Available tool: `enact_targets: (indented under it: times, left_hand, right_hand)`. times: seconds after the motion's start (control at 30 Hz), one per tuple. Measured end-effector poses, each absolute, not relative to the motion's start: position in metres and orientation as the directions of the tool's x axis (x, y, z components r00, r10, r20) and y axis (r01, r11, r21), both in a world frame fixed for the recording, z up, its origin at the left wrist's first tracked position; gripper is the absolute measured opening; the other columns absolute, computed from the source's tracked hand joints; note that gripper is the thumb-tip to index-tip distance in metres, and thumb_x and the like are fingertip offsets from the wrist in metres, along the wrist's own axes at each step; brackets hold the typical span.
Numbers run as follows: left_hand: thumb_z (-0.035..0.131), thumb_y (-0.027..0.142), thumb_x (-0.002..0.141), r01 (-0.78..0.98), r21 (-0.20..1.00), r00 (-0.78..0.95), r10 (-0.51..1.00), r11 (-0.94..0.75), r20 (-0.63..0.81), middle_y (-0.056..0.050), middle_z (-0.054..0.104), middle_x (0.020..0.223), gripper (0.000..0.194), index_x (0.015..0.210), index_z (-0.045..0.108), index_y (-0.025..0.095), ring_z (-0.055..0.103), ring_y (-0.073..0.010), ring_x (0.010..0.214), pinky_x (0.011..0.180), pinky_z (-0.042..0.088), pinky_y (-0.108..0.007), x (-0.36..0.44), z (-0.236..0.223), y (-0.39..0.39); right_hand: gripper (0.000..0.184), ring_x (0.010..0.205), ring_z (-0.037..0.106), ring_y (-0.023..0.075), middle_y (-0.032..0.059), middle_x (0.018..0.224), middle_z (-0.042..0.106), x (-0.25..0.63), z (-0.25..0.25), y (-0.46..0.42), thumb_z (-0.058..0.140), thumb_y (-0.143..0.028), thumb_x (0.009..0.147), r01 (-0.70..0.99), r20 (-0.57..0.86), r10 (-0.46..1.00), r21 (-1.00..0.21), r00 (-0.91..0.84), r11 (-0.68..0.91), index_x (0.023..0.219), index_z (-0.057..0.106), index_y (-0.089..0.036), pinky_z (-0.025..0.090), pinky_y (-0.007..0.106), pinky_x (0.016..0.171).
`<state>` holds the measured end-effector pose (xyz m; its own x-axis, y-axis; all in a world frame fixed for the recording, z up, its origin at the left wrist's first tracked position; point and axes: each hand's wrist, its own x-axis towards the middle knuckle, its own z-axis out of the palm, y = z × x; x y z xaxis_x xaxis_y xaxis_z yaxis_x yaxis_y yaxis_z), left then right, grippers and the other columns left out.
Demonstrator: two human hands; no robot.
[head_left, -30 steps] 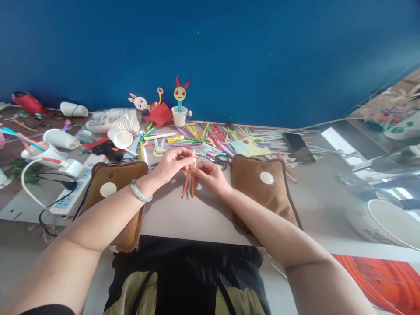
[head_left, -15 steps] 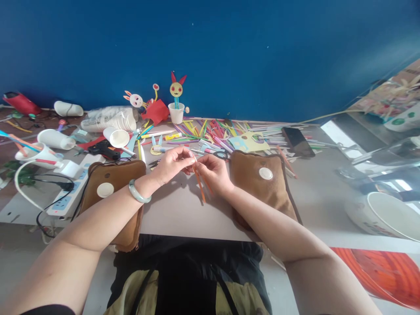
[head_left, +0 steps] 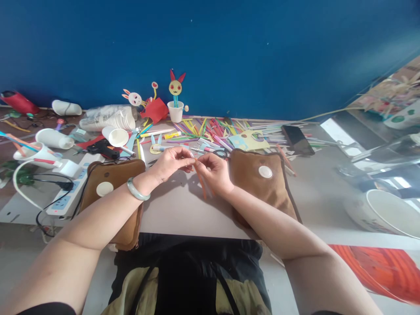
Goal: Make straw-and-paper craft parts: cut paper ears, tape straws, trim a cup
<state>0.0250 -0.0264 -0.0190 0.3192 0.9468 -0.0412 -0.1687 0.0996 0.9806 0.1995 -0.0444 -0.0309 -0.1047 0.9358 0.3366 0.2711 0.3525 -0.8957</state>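
Note:
Both my hands meet over the middle of the pale table [head_left: 183, 210]. My left hand [head_left: 172, 162], with a green bangle [head_left: 137, 190] on its wrist, pinches the top end of several thin orange straws [head_left: 201, 183]. My right hand [head_left: 215, 173] pinches the same straws just to the right. The straws hang slanting down and to the right, partly behind my right palm. Each forearm lies on a brown padded cushion: the left cushion [head_left: 108, 192] and the right cushion [head_left: 262, 181].
Many coloured straws [head_left: 213, 129] and paper cut-outs lie along the blue wall. Paper cups [head_left: 116, 136], a cup with a paper bunny figure [head_left: 175, 109], a black glue gun [head_left: 103, 150], a white power strip [head_left: 67, 192], scissors [head_left: 218, 153] and a phone [head_left: 297, 140] surround my hands. A white bowl [head_left: 383, 214] sits right.
The orange straws swung from hanging straight down to slanting down-right. My hands stayed pinched together on their top end. The view tilted down slightly.

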Motion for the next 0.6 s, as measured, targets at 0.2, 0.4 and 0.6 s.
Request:
enact_targets:
  times: [0.2,0.4,0.6]
  left_hand:
    - [0.089,0.035,0.064,-0.165,0.985,0.319,0.948,0.040,0.015,0.002,0.065,0.066,0.034,0.076,0.065,0.014,0.063,-0.0102,0.057,0.059,0.055,-0.025,0.026,-0.018,-0.026]
    - [0.087,0.038,0.066,-0.137,0.990,0.313,0.947,-0.025,0.067,0.002,0.066,0.066,0.033,0.077,0.067,0.014,0.063,-0.0102,0.057,0.060,0.055,-0.025,0.028,-0.017,-0.027]
    - [0.081,0.037,0.076,-0.179,0.984,0.360,0.931,0.007,0.059,-0.002,0.071,0.074,0.026,0.084,0.071,0.014,0.068,-0.0132,0.066,0.066,0.057,-0.027,0.023,-0.017,-0.026]
  right_hand:
    - [0.021,0.055,0.048,0.0116,-0.0004,0.060,0.059,0.199,-0.028,-0.045,0.063,-0.034,0.081,0.344,0.340,0.937,-0.873,-0.082,0.347,0.066,0.057,-0.020,0.042,0.026,0.057]
    - [0.018,0.057,0.052,0.0123,0.0000,0.060,0.061,0.198,-0.025,-0.047,0.061,-0.031,0.079,0.252,0.247,0.967,-0.934,-0.063,0.255,0.066,0.058,-0.020,0.043,0.025,0.055]
    - [0.033,0.060,0.058,0.0145,0.0027,0.067,0.068,0.203,-0.020,-0.045,0.067,-0.049,0.083,0.067,0.157,0.969,-0.983,-0.190,0.172,0.071,0.062,-0.019,0.049,0.028,0.060]
